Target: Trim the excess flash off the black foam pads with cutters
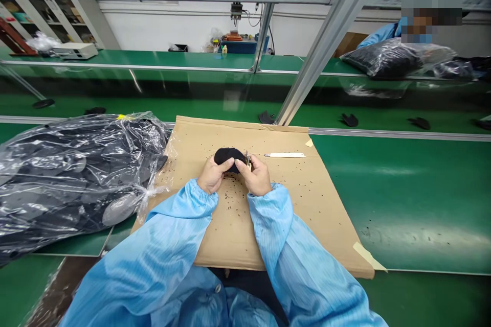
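Note:
A rounded black piece (227,154) is held over the brown cardboard sheet (230,240). My left hand (211,174) grips its left side, the thumb pressed on its lower edge. My right hand (256,174) pinches its right side and also has a small metal tool (248,159) in it, pointing up past the fingers. Both thumbs are close together on the near edge of the piece. Many tiny black bits lie scattered on the cardboard around the hands. To the right of them lies a white, slim cutter-like tool (285,155).
A large clear bag of black pieces (76,179) sits at the left, against the cardboard. A slanting metal post (326,46) rises behind the cardboard. Several black pieces lie on the green belt beyond. Another person (378,36) is at the back right, behind bagged items (387,57).

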`<state>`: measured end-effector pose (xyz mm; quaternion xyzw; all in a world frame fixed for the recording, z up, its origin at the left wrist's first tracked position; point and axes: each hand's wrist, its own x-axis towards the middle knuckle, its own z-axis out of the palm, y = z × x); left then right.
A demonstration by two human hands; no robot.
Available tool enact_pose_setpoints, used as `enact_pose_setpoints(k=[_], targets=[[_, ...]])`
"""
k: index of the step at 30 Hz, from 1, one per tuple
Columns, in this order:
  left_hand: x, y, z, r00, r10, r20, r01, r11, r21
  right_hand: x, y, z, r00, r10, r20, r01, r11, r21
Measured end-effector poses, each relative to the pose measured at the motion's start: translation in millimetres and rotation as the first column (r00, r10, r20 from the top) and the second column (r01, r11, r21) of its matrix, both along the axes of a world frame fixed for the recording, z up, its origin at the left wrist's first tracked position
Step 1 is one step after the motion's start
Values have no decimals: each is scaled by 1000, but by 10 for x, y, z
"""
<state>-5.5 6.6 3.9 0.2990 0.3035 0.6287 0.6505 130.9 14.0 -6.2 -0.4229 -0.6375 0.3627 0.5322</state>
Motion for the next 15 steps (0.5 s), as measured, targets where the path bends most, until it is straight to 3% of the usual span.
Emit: enact_pose_setpoints(k=[5, 10, 15], targets=[[11, -24, -5, 996, -23, -87, 29, 997, 77, -16, 1, 20, 996, -32, -82, 25, 996, -84], [5, -29, -18, 994, -33, -104, 42, 996, 83, -50, -7, 101, 949, -96, -301, 26, 973, -229], [25, -38, -7, 994, -55, -98, 62, 996, 60, -49, 12, 116, 925, -140, -354, 36, 958, -283]])
